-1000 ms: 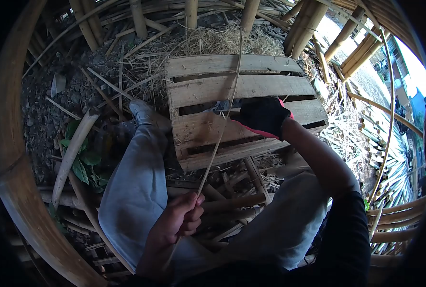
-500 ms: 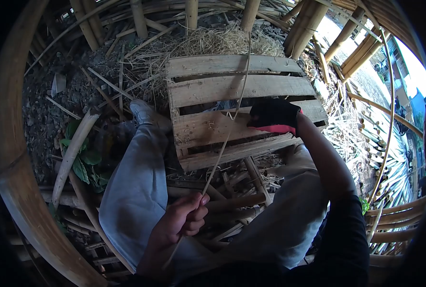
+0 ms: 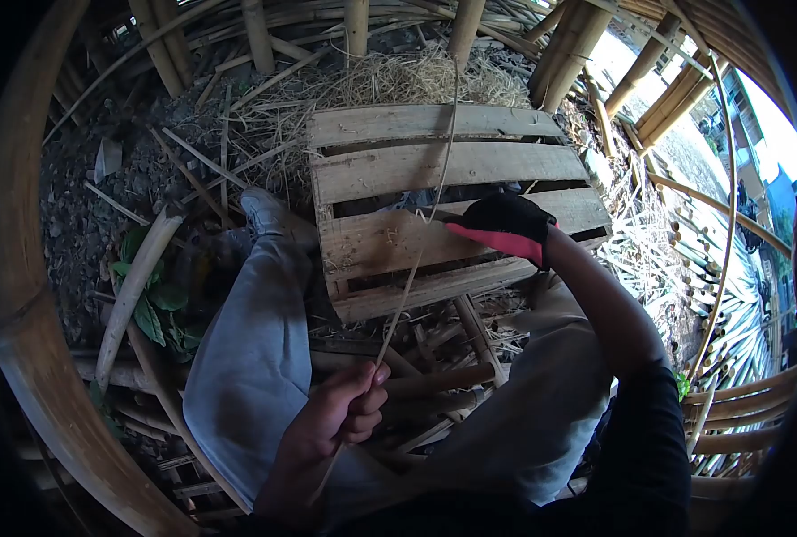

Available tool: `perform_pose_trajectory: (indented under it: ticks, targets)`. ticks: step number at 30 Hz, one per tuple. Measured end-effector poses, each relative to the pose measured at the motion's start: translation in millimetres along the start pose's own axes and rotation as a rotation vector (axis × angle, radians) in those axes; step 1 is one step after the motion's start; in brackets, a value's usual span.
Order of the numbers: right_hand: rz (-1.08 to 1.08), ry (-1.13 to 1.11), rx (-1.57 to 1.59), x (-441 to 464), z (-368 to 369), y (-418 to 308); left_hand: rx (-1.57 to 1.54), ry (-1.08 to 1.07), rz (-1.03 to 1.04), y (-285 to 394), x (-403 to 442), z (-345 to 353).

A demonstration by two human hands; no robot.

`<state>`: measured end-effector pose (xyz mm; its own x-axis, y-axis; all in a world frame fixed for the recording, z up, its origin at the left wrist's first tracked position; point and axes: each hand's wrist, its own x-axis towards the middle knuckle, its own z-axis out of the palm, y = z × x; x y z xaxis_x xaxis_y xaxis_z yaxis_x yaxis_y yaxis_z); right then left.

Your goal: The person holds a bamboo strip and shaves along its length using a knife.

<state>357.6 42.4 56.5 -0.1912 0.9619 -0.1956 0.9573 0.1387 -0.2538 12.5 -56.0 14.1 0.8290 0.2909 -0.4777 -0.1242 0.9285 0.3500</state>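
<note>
One strip (image 3: 406, 291) in left fist (image 3: 343, 404), gloved right hand (image 3: 506, 224) over crate (image 3: 510, 161), grip unclear

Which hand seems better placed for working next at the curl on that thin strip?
Probably the right: the gloved right hand is close beside the curl, above the slatted crate. The bare left hand grips the thin strip lower down.

Harsh daylight on the R, sky (image 3: 777, 109) clipped to white, glare bleaching the cut sticks (image 3: 734, 333) below it. L side's v. dim, ground (image 3: 74, 233) sunk in shade. Mid-frame the slatted crate (image 3: 372, 170) gets softer light w/ patchy shadow. Gloved R hand (image 3: 506, 222) reads near-black up top. Fisheye bows the big bamboo pole (image 3: 9, 233), corners pure black; far bg (image 3: 748, 161) looks soft.
</note>
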Motion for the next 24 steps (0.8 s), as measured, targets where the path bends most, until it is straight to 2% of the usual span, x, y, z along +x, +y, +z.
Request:
perform_pose_trajectory:
  ticks: [2, 6, 8, 9, 11, 15, 17, 21, 23, 24]
  targets:
    - [0.182, -0.203, 0.222, -0.8, -5.3, -9.1, 0.009, 0.015, 0.007, -2.1, 0.6, 2.0]
    - [0.153, -0.233, 0.143, 0.9, -10.4, -14.6, 0.023, 0.031, 0.011, -3.6, 2.3, 3.1]
    - [-0.014, 0.058, -0.239, 5.3, 2.0, -12.2, 0.028, 0.036, 0.008, -3.6, 3.1, 3.8]
    - [-0.012, 0.057, -0.237, 3.3, 0.3, -17.5, 0.034, 0.039, 0.005, -4.1, 3.0, 3.9]
    - [0.181, 0.074, -0.342, -1.5, -10.4, -33.7, 0.026, 0.021, -0.002, -4.5, 3.2, 1.7]
    - [0.251, 0.009, -0.279, -1.3, -18.1, -35.0, 0.012, 0.0, 0.003, -4.8, 3.4, 1.6]
    - [0.161, 0.094, -0.245, 1.6, -10.8, -30.1, -0.004, -0.01, 0.004, -3.9, 2.5, -0.8]
    - [0.103, 0.041, -0.26, 3.2, -9.8, -34.3, -0.019, -0.018, 0.0, -3.1, 2.5, 0.0]
    - [0.164, 0.306, 0.017, 8.5, 0.2, -28.5, 0.0, 0.0, 0.006, -5.0, 3.7, 3.5]
    - [0.165, 0.305, 0.019, 10.9, 2.5, -26.7, 0.023, 0.015, 0.01, -5.7, 4.2, 4.8]
